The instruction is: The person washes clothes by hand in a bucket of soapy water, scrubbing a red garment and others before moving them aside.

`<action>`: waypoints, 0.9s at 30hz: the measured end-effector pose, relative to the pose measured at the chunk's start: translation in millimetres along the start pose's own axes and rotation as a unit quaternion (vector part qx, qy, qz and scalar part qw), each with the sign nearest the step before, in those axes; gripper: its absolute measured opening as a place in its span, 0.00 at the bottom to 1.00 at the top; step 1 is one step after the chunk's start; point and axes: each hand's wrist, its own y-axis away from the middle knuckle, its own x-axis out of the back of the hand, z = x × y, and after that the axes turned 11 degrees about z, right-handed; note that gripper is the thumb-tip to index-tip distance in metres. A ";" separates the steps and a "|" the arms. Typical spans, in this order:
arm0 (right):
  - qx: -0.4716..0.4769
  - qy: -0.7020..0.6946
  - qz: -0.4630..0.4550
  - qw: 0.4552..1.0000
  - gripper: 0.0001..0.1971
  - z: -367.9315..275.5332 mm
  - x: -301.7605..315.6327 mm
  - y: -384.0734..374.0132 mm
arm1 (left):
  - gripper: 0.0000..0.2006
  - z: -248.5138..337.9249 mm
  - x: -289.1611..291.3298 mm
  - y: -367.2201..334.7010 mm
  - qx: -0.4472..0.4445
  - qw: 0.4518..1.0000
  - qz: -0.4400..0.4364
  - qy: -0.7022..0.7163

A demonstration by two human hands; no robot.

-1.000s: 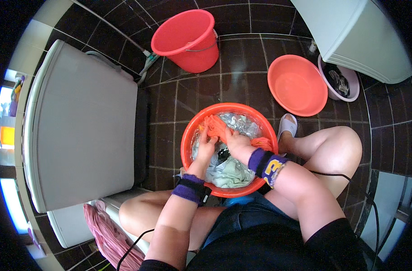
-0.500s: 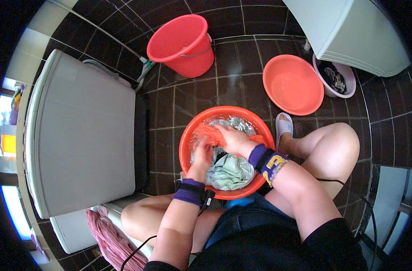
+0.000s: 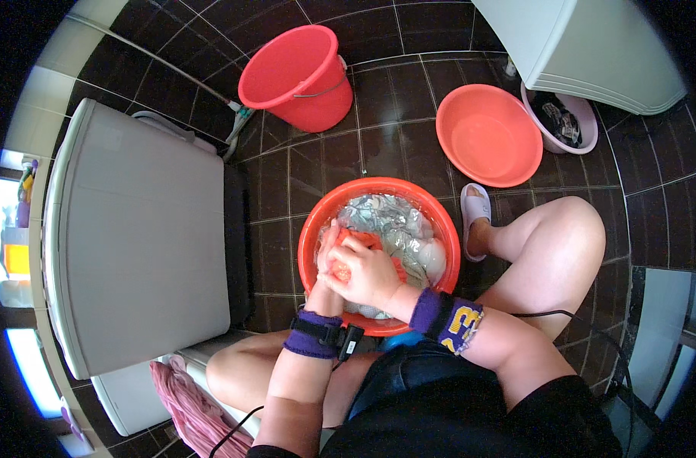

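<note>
An orange-red basin (image 3: 448,217) stands in front of me with water and pale grey-green laundry (image 3: 390,221) in it. Over its left half my hands are pressed together around a wet orange cloth (image 3: 363,238). My left hand (image 3: 326,263) is closed on the cloth from the left, partly covered by the other hand. My right hand (image 3: 371,275) has its fingers curled over the bunched cloth. Part of the cloth shows above and to the right of the fingers. A swollen bubble of wet fabric (image 3: 432,258) rises at the basin's right side.
A red bucket (image 3: 306,103) with a wire handle stands far left. At the far right are an orange basin (image 3: 489,145) and a lilac tub (image 3: 584,141) holding dark cloth. A grey-white appliance (image 3: 142,237) stands left; pink cloth (image 3: 195,408) hangs below it. Cables run from my wrists.
Both hands have drawn closer to me and together, bunching the orange cloth that was spread in the water. The light green checked cloth has sunk or become covered.
</note>
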 end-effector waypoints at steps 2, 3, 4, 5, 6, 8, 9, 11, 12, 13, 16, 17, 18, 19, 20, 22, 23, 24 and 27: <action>0.013 -0.004 0.023 1.000 0.10 11.7 -3.7 -3.4 | 0.13 -7.4 3.9 -4.6 -0.010 1.000 -0.004 0.016; 0.019 -0.007 0.034 0.999 0.11 15.8 -4.6 -5.6 | 0.13 -11.3 6.2 -6.2 -0.018 1.000 -0.006 0.024; 0.007 -0.020 0.039 0.999 0.10 18.1 -4.7 -6.7 | 0.13 -14.1 11.8 -10.2 -0.017 0.999 -0.010 0.033; 0.008 -0.013 0.051 0.999 0.10 25.0 -8.3 -7.9 | 0.13 -18.0 16.7 -13.5 -0.015 0.999 -0.018 0.047; 0.009 -0.004 0.066 0.998 0.10 35.4 -13.5 -9.5 | 0.15 -18.3 19.3 -21.4 0.017 0.997 -0.052 0.058; -0.047 0.030 0.033 0.998 0.12 44.2 -11.0 -16.0 | 0.16 -28.8 16.1 -25.0 0.013 0.999 0.033 0.006; -0.064 0.037 0.042 0.996 0.14 55.5 -12.4 -18.7 | 0.16 -32.2 3.2 -20.1 0.013 0.997 0.075 -0.021; -0.096 0.038 0.031 0.994 0.17 70.0 -15.3 -22.4 | 0.17 -29.9 -3.3 -18.0 -0.016 0.995 0.087 -0.046; -0.112 0.049 -0.022 0.992 0.17 68.9 -10.4 -28.9 | 0.17 -25.3 5.8 -24.5 -0.012 0.994 0.097 -0.047; -0.127 0.061 -0.074 0.987 0.18 67.5 -3.7 -36.7 | 0.18 -22.3 14.6 -30.3 -0.009 0.993 0.106 -0.049; -0.156 0.018 -0.082 0.984 0.20 81.4 8.4 -44.2 | 0.19 2.9 12.8 -24.7 -0.117 0.973 0.120 -0.159; -0.144 0.001 -0.071 0.987 0.21 89.3 10.9 -45.4 | 0.19 10.7 18.4 -27.2 -0.151 0.961 0.098 -0.211; -0.125 -0.018 -0.076 0.989 0.28 97.9 10.9 -45.9 | 0.21 15.4 25.1 -29.3 -0.161 0.947 0.117 -0.253; -0.104 0.001 -0.076 0.992 0.32 107.6 6.1 -42.0 | 0.25 10.5 33.3 -32.6 -0.264 0.861 0.134 -0.414; -0.084 0.020 -0.075 0.993 0.37 107.8 4.0 -40.9 | 0.29 3.8 36.9 -31.4 -0.355 0.737 0.145 -0.557; -0.132 0.091 -0.186 0.969 0.50 106.5 0.4 -36.1 | 0.47 -8.4 43.8 -28.6 -0.424 0.559 0.087 -0.707; -0.172 0.127 -0.238 0.947 0.46 96.4 4.9 -36.2 | 0.48 -12.7 16.8 -9.4 -0.333 0.526 0.091 -0.777; -0.165 0.138 -0.241 0.946 0.45 103.4 -0.7 -28.8 | 0.49 -20.2 22.8 -19.1 -0.340 0.506 0.031 -0.793; -0.142 0.201 -0.267 0.932 0.43 113.9 -18.5 -17.1 | 0.52 -33.8 34.4 -37.3 -0.255 0.446 -0.042 -0.857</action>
